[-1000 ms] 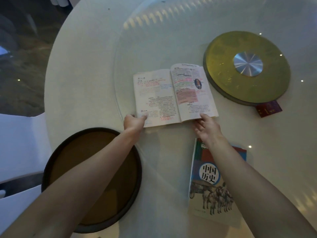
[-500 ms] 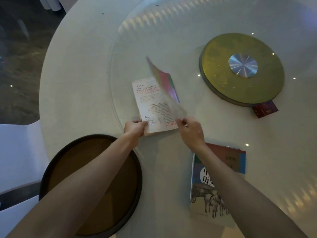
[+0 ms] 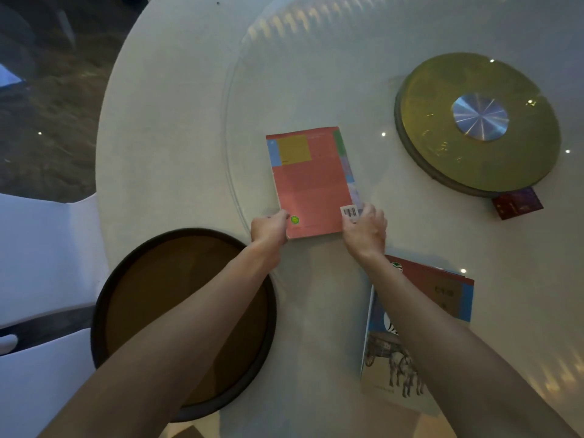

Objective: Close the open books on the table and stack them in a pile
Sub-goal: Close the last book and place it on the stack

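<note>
A thin paperback book [image 3: 311,181] lies shut and back cover up near the middle of the round white table [image 3: 177,128], its matte cover salmon red with a yellow block, a blue block and a green strip at the far end. A white barcode label sits at its near right corner and a small round green sticker at its near left; no print on it can be read. The left hand [image 3: 268,229] curls around the near left corner and the right hand [image 3: 365,230] pinches the near right corner, fingers bent over the barcode. Half a second ago this book lay open with the right half swinging over; now it is closed. At five o'clock from it a second closed book [image 3: 442,295] rests flat, its glossy cover showing horses and a cart, the title hidden by the right forearm. A round dark-rimmed tray [image 3: 104,311] sits at seven o'clock, a brass-coloured disc [image 3: 442,153] with a brushed metal hub at two o'clock, and a small dark red card [image 3: 518,203] pokes from under the disc's near edge.
</note>
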`<state>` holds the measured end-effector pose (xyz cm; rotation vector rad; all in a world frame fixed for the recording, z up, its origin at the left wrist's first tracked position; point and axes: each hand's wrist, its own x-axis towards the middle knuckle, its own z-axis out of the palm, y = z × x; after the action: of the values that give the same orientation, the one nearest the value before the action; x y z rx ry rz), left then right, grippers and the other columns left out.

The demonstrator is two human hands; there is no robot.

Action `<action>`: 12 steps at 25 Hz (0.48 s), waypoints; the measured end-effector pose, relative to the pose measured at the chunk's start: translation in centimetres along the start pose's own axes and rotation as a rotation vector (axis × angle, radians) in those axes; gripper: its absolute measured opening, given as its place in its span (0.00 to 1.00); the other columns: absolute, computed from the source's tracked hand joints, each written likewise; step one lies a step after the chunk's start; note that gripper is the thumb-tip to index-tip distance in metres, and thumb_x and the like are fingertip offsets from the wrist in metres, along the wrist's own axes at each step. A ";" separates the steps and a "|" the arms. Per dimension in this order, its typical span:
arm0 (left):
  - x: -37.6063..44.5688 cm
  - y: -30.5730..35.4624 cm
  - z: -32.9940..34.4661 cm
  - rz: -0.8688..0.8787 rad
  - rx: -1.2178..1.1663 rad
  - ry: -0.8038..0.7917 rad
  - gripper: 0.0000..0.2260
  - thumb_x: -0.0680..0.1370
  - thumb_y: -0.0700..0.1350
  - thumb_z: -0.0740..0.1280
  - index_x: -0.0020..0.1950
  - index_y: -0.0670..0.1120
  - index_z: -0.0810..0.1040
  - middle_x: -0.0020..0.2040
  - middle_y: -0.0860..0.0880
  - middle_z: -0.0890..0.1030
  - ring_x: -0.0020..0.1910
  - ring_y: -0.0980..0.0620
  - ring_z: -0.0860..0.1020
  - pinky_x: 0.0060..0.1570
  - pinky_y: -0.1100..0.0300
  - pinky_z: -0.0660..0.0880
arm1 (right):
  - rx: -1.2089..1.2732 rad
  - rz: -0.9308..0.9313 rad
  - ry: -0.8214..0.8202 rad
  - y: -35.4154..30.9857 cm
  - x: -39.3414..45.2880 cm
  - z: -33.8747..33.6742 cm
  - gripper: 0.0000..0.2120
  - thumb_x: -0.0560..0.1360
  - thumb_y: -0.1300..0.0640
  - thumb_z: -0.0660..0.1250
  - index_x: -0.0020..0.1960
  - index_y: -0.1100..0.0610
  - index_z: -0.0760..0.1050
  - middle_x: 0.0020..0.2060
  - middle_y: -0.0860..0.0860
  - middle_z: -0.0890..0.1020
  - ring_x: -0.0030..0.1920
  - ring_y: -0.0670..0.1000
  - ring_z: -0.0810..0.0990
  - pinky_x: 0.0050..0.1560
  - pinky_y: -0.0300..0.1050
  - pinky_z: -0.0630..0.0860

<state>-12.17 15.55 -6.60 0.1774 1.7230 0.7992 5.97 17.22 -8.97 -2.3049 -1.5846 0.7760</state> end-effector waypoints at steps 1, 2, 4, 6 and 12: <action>0.1 -0.1 -0.1 0.002 0.002 -0.016 0.05 0.75 0.44 0.71 0.41 0.44 0.80 0.44 0.44 0.87 0.49 0.44 0.86 0.55 0.49 0.82 | 0.038 0.088 -0.025 -0.1 0.6 -0.3 0.25 0.78 0.53 0.67 0.70 0.64 0.70 0.66 0.62 0.75 0.67 0.63 0.72 0.67 0.57 0.70; 0.1 -0.2 -0.2 0.018 0.021 -0.018 0.04 0.74 0.45 0.72 0.42 0.44 0.80 0.45 0.43 0.87 0.51 0.43 0.85 0.56 0.48 0.81 | 0.056 0.141 -0.049 -0.1 1.0 -0.6 0.26 0.77 0.52 0.69 0.71 0.64 0.70 0.67 0.62 0.75 0.68 0.63 0.73 0.68 0.57 0.71; 0.3 -0.2 -0.6 0.036 0.082 -0.010 0.04 0.72 0.45 0.72 0.41 0.46 0.80 0.45 0.44 0.85 0.52 0.42 0.84 0.58 0.47 0.80 | 0.144 0.220 -0.116 0.2 1.5 -0.9 0.24 0.75 0.53 0.71 0.67 0.62 0.74 0.63 0.60 0.80 0.63 0.61 0.78 0.64 0.56 0.76; -0.1 -0.1 -1.0 0.056 0.128 -0.010 0.05 0.74 0.44 0.71 0.40 0.47 0.79 0.43 0.46 0.84 0.51 0.43 0.84 0.57 0.47 0.80 | 0.348 0.257 -0.200 0.4 1.3 -1.2 0.14 0.73 0.57 0.72 0.57 0.60 0.78 0.54 0.58 0.84 0.51 0.56 0.82 0.51 0.51 0.79; -3.0 1.3 0.0 0.410 0.550 0.087 0.24 0.73 0.57 0.71 0.64 0.45 0.81 0.61 0.45 0.80 0.62 0.46 0.78 0.64 0.47 0.76 | 0.771 0.113 -0.283 -0.1 -1.6 -4.8 0.09 0.77 0.65 0.67 0.43 0.54 0.71 0.43 0.60 0.83 0.42 0.58 0.83 0.45 0.57 0.79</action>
<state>-11.58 15.07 -3.45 0.9022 1.9881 0.6065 8.10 16.30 -4.47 -1.7662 -0.9741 1.4779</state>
